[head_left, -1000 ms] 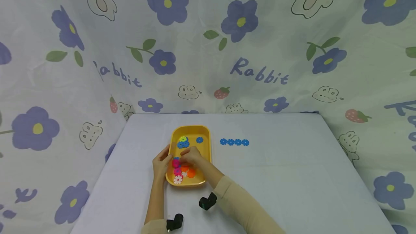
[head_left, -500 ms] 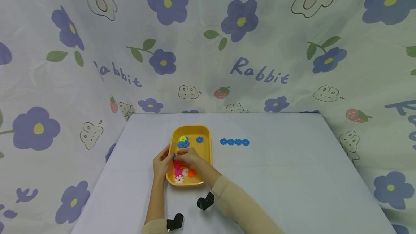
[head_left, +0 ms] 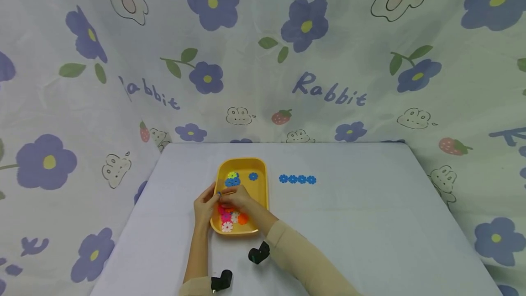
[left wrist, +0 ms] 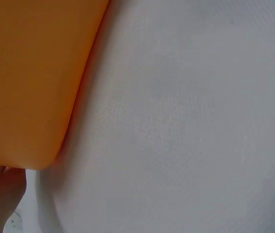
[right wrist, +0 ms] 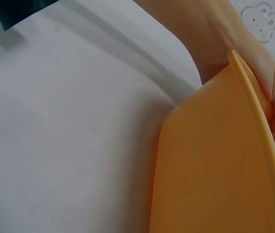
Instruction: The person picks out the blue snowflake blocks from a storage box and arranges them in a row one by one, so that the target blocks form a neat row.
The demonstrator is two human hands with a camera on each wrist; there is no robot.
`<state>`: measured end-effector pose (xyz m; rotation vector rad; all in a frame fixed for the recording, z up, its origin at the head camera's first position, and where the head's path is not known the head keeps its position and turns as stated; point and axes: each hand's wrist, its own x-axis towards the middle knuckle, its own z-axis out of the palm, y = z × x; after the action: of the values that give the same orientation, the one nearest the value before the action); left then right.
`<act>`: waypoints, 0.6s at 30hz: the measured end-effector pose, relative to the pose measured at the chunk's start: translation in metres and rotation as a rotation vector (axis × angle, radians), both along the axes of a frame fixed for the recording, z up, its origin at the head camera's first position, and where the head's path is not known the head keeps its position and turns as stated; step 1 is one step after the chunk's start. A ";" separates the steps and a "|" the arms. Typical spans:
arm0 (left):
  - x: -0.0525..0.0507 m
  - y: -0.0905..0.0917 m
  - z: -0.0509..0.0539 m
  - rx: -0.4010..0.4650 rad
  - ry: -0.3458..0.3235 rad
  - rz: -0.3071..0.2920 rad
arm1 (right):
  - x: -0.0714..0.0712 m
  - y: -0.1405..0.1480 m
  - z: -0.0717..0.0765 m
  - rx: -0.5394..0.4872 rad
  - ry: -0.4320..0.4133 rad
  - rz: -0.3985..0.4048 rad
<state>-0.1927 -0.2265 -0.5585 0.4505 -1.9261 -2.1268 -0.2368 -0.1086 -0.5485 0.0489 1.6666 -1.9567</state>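
Small blue plastic piece (head_left: 219, 193) at my fingertips, mostly hidden.
My right hand (head_left: 237, 197) pinches it by the left rim of the yellow rounded-rectangular plastic tray (head_left: 259, 191); my left hand (head_left: 204, 205) grips that rim.

the tray (head_left: 260, 191) sits on the table (head_left: 370, 223), left of a row of four notched discs (head_left: 293, 179). inside, a far disc cluster (head_left: 231, 182) lies left of a lone disc (head_left: 253, 176); a near disc cluster (head_left: 227, 226) lies before both.
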 end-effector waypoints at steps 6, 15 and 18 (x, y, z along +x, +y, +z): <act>0.000 0.000 0.000 0.009 -0.014 0.000 | -0.001 0.000 -0.001 0.031 -0.023 0.018; 0.000 0.000 0.000 -0.021 -0.021 -0.014 | -0.001 0.008 0.004 0.121 0.012 -0.074; 0.000 -0.001 -0.001 -0.030 -0.016 -0.009 | -0.004 0.015 0.007 0.080 -0.011 -0.115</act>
<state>-0.1924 -0.2277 -0.5592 0.4553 -1.9688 -2.1034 -0.2404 -0.0935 -0.5410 0.1896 1.7696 -1.9678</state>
